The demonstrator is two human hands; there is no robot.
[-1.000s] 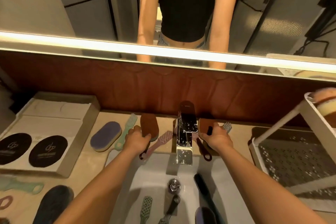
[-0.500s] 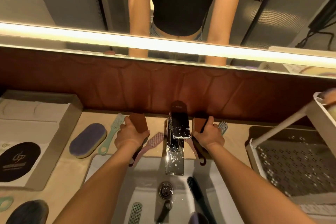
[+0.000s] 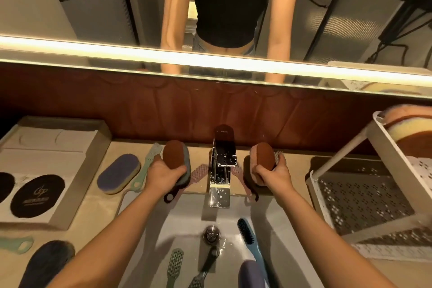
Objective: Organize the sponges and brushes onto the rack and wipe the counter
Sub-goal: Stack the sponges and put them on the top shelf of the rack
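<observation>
Head view: left hand [image 3: 163,172] grips one sponge [image 3: 175,154], right hand [image 3: 272,174] another [image 3: 261,155], by the tap [image 3: 223,159]. Likely next: carry both to the rack [image 3: 314,176].

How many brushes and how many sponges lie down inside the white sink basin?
Brushes: 3, the green brush, dark brush, blue brush.
Sponges: 1, the purple sponge.
Total: 4.

Two bare forearms [image 3: 131,217], uncovered to the elbow; mirrored above, black short-sleeved cropped top [image 3: 233,2] over blue denim waistband [image 3: 199,45].
</observation>
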